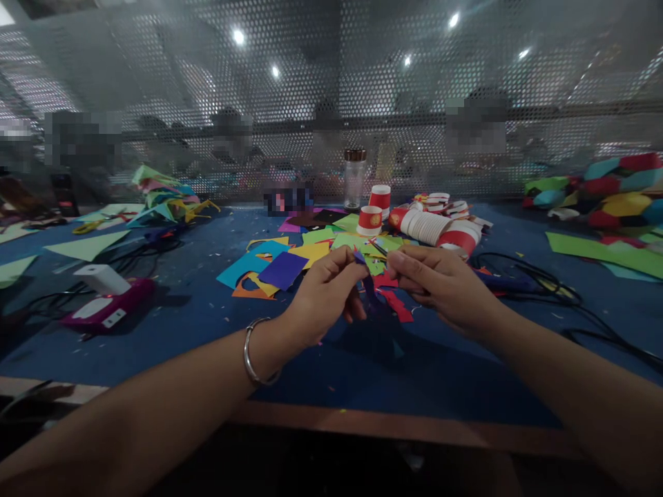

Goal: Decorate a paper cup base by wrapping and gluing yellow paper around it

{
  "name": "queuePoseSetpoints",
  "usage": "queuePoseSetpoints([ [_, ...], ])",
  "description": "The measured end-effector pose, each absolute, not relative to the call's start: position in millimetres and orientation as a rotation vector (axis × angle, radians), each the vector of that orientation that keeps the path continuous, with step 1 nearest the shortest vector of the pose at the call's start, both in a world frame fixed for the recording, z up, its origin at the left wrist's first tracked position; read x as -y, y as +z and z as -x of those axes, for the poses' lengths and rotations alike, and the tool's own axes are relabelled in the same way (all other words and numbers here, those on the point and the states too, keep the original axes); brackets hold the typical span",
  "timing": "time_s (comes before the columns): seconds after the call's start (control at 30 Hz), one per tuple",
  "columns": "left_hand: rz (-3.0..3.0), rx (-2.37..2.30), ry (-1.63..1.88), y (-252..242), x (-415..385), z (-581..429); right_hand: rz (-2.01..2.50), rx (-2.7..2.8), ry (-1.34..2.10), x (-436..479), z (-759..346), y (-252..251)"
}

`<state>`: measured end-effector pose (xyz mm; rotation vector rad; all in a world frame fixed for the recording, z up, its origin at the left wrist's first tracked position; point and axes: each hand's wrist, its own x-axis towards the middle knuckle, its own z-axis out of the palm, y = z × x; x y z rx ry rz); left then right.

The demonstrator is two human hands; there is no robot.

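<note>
My left hand [331, 286], with a silver bangle at the wrist, is closed in a pinch on a dark purple paper strip [371, 290] that hangs down from the fingers. Across from it, my right hand [432, 276] is closed round a thin dark pointed tool [379, 246], whose tip points toward the left fingers. Most of that tool is hidden in the grip, so its kind is unclear. Under and behind both hands lie coloured paper pieces, among them a purple sheet [282, 270], a yellow sheet [309, 255] and a red scrap [398, 306].
Red and white paper cups [369, 221] stand beyond the hands, beside a lying cup stack [425, 228]. A lidded clear bottle [355, 183] is behind. A magenta power strip [111, 304] sits left. Black cables [559, 293] run right. A perforated screen [311, 90] closes the back.
</note>
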<state>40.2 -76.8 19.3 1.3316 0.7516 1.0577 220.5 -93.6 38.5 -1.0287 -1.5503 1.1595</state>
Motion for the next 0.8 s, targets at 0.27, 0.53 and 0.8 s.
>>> queuePoseSetpoints([
  [0.27,-1.351,-0.778,1.169,16.4,73.0,-41.5,1.098,1.707,0.934,93.8,-219.5,38.9],
  [0.53,-1.478,-0.643,1.247,11.6,70.4,-38.7,1.172,1.798,0.847,94.1,-221.2,38.1],
  [0.8,-1.651,-0.653,1.217,11.7,74.2,-41.1,1.122,1.839,0.819,93.6,-223.1,38.5],
])
